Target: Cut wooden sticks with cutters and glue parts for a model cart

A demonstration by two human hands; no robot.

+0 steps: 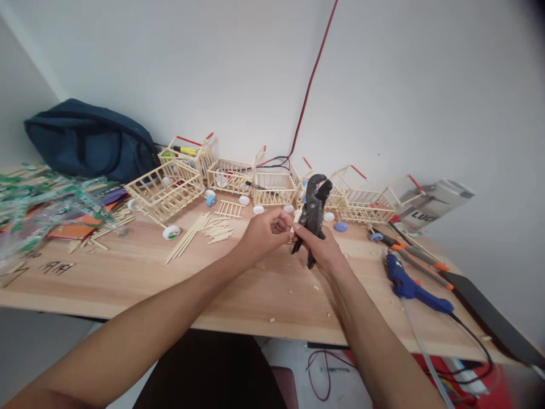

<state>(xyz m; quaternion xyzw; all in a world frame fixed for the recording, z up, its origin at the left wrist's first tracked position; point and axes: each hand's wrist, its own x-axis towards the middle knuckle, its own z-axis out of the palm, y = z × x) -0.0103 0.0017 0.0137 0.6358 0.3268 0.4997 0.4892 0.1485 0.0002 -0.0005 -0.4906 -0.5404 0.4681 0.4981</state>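
My right hand (321, 247) is wrapped around a black pipe cutter (314, 210), its jaws pointing up and away from me. A short pale wooden stick (297, 217) shows beside my right thumb. My left hand (272, 230), fingers curled, meets that thumb and pinches at the stick's lower end; its fingertips are partly hidden. Left of my hands lie long thin sticks (187, 238), a pile of shorter cut sticks (218, 229) and a small ladder-like stick panel (230, 209). Tiny offcuts (315, 287) are scattered on the wooden table (255, 295).
Several stick-built carts with cap wheels, such as one cart (166, 190), line the wall. A blue bag (91, 139) and plastic wrappers (51, 210) sit left. On the right are a blue glue gun (411, 287), orange-handled pliers (419, 258) and a long black object (489, 312).
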